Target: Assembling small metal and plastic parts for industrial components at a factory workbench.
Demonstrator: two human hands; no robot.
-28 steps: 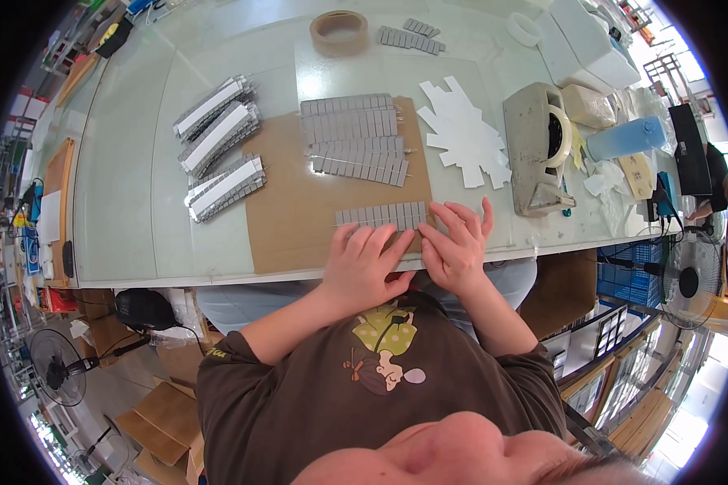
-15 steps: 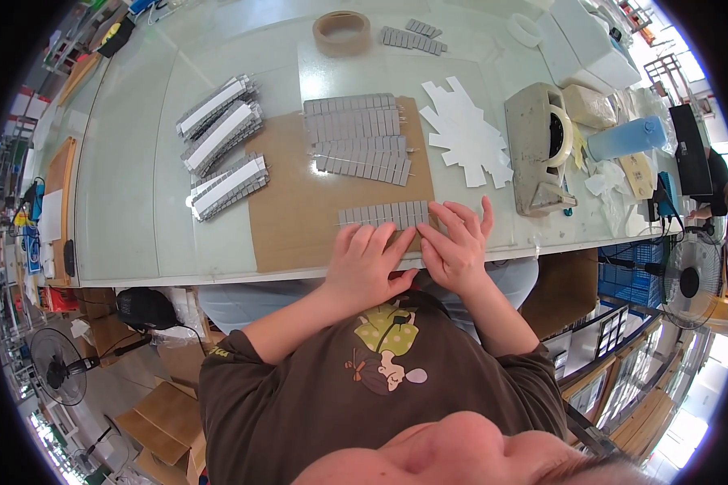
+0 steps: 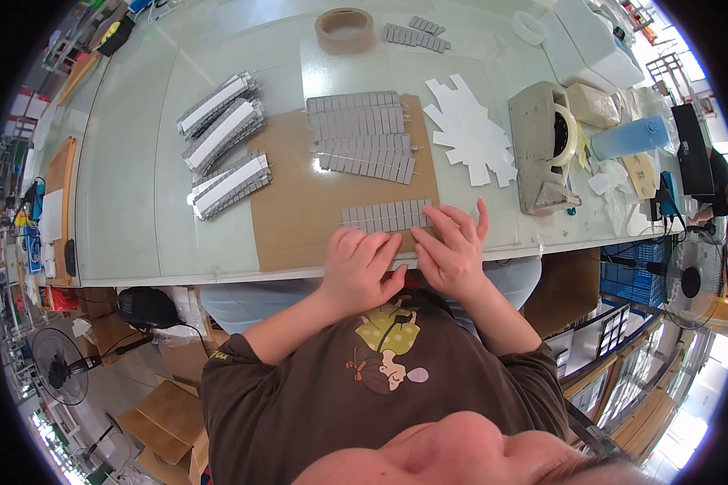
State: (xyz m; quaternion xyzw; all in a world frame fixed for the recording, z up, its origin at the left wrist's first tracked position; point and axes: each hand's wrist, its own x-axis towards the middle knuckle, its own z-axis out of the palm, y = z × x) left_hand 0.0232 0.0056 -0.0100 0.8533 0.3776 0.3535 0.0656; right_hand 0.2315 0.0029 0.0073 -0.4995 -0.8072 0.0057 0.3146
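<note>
My left hand (image 3: 360, 263) and my right hand (image 3: 453, 246) lie flat, side by side, at the near edge of a brown cardboard sheet (image 3: 291, 218). Their fingertips touch a short row of small grey blocks (image 3: 384, 215) just beyond them. Neither hand grips anything; the fingers are spread. Farther back on the cardboard lie several longer rows of the same grey blocks (image 3: 360, 133).
Three bundles of grey blocks wrapped with white bands (image 3: 222, 145) lie at the left. White cut-out card pieces (image 3: 473, 133) and a tape dispenser (image 3: 542, 145) sit at the right. A tape roll (image 3: 344, 28) and more grey blocks (image 3: 416, 34) are at the back.
</note>
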